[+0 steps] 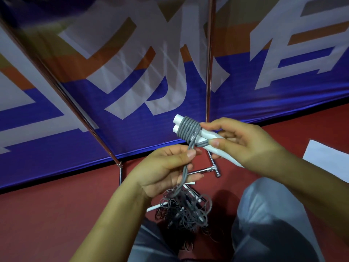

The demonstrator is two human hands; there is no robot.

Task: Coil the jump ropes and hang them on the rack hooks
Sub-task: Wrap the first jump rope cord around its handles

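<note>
Banner (56,114) in blue, orange and white fills the upper left, leaning over the red floor (47,214), with a slanted metal pole (62,91) of a stand crossing before it. Left hand (166,171), nearer the centre, pinches the doubled grey cord (186,167) between thumb and curled fingers, holding it taut where it leaves the wrap. Below this hand, on the floor between the person's knees, lies a tangled pile of further jump ropes (185,212), grey cords and white handles mixed together. Above and slightly to the right, the cord is wound in close turns round a pair of white handles (188,129) held side by side; several turns are already laid near the handle ends. Right hand (236,140) grips the handles, thumb pressed on the lower one beside the last turn. Behind the hands an upright pole (208,72) meets a metal foot bar (204,171) on the floor; no hooks are visible. A white sheet (328,161) lies on the floor at far right. Step in hand, by judgement: coiling one rope about its handles, with loose cord remaining. Next move likely calls for the left hand to carry the cord round again under steady tension while the right hand keeps the handles together.
</note>
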